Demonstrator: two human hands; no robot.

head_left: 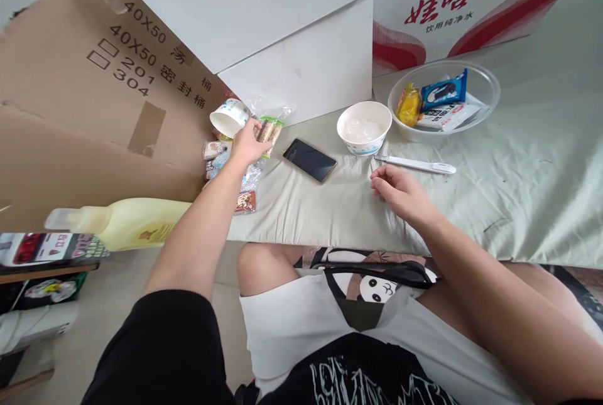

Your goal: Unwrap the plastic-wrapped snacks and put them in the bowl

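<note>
My left hand (249, 142) reaches to the left side of the cloth-covered table, its thumb and fingers closed around a snack packet (271, 134) with green ends and a clear middle. Just behind that hand a paper bowl (229, 117) lies tipped on its side. Several small wrapped snacks (245, 202) are heaped beside and below my left wrist. My right hand (398, 190) rests near the table's front with its fingers loosely curled and nothing visible in them. Close above it lies a white-handled knife (421, 164), apart from the fingers. An upright paper bowl (364, 129) with clear wrapping inside stands behind.
A dark phone (309, 160) lies between my hands. At the back right, a clear plastic basin (492, 94) holds several packaged snacks. White cartons (301, 59) line the back, and a brown cardboard box (70, 110) stands left. A yellow bottle (136, 221) is by my left forearm.
</note>
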